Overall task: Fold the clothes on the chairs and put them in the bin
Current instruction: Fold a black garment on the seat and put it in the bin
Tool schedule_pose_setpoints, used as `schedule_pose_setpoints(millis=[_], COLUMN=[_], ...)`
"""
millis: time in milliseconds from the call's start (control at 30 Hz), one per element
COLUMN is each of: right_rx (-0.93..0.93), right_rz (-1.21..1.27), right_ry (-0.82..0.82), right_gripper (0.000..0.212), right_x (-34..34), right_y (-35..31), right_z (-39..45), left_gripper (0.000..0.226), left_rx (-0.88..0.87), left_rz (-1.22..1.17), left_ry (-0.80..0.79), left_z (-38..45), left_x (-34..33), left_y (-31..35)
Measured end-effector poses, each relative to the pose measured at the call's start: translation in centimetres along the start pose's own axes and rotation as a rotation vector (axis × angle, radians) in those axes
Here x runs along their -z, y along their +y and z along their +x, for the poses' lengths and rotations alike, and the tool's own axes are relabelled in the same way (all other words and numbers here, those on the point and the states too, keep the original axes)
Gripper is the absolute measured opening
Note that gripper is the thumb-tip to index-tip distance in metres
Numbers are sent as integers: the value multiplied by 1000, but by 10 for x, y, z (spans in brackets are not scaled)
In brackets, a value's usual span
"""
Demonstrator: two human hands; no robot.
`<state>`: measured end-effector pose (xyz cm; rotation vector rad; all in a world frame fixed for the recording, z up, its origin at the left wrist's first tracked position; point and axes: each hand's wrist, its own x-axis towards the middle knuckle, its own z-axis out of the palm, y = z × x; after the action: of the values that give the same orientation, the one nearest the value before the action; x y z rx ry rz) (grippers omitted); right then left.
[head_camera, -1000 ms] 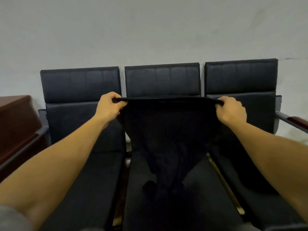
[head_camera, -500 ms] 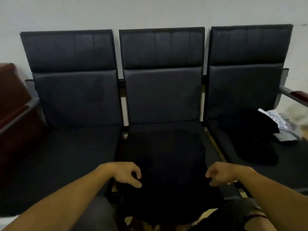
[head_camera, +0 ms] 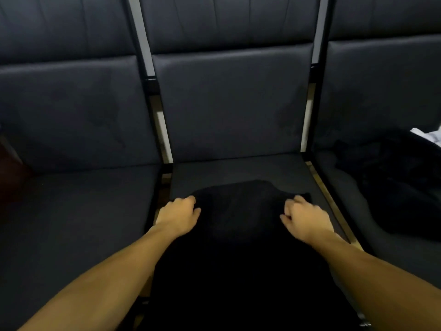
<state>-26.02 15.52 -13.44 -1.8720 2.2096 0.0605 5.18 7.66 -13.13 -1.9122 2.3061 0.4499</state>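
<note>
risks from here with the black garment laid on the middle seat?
1. The black garment hangs past the seat's front edge, so it may slide off once the left hand and right hand let go.
2. Black cloth on the dark middle seat hides edges; the fold could go crooked.
3. The unfolded pile on the right seat lies close and could snag.

You've got pale wall strips [head_camera: 164,137] showing through the gaps between the seat backs, black frame bars [head_camera: 149,78] crossing them, and at the far left edge a dark reddish-brown piece of furniture [head_camera: 10,168], too dim to identify.
</note>
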Motion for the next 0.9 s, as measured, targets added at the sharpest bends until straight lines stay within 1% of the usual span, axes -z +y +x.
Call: schedule_pose_setpoints(millis=[33, 67, 133, 167, 200, 233, 267, 367, 400, 467, 533, 567, 633, 667, 733, 767, 833, 900], right_rx=[-8, -23, -80, -115, -139, -159, -172, -195, -200, -242, -308, -313, -275, -245, -204, -150, -87, -27], right_rz=[62, 128, 254, 303, 325, 342, 361, 390, 399, 512, 696, 784, 938, 990, 1037, 1052, 1065, 1064], right_ry=[40, 47, -9, -47, -88, -119, -128, -114, -79, 2, 96, 153, 281, 391, 458, 527, 637, 697], right_gripper=[23, 30, 56, 66, 72, 71, 66, 40, 35, 32, 34, 33, 24, 20, 16, 16, 16, 16], right_x=[0, 0, -4, -4, -5, -6, -8, -8, -6, 0, 20, 35, 58, 110, 135, 158, 208, 246], right_y=[-5, -12, -23, -27, -31, -33, -33, -33, -34, -35, -35, -36, -36, -42, -40, -42, -46, -43], right_z=[12, 25, 53, 62, 70, 78, 85, 96, 100, 103, 110, 114, 123, 115, 122, 118, 93, 68], left_gripper=[41, 41, 51, 55, 55, 51, 44, 34, 30, 11, 9, 6, 5, 5, 17, 20, 19, 13], left_rx=[-3, -3, 29, 45, 55, 57, 55, 80, 102, 143, 169, 159, 145, 79, 28, -17, -101, -184], left_rz=[4, 7, 10, -2, -13, -35, -43, -123, -205, -439, -645, -733, -906, -964, -1030, -1038, -1013, -933], left_ry=[43, 57, 2, -35, -59, -62, -51, -66, -65, -22, 69, 111, 185, 272, 330, 397, 494, 570], left_z=[11, 19, 41, 47, 52, 57, 61, 72, 77, 84, 92, 95, 96, 87, 86, 81, 54, 24], left_x=[0, 0, -6, -10, -12, -14, -17, -16, -12, 1, 30, 50, 85, 135, 163, 184, 230, 262], left_y=[2, 3, 5, 5, 6, 6, 5, -1, -4, -9, -7, -3, 3, 12, 16, 18, 22, 22])
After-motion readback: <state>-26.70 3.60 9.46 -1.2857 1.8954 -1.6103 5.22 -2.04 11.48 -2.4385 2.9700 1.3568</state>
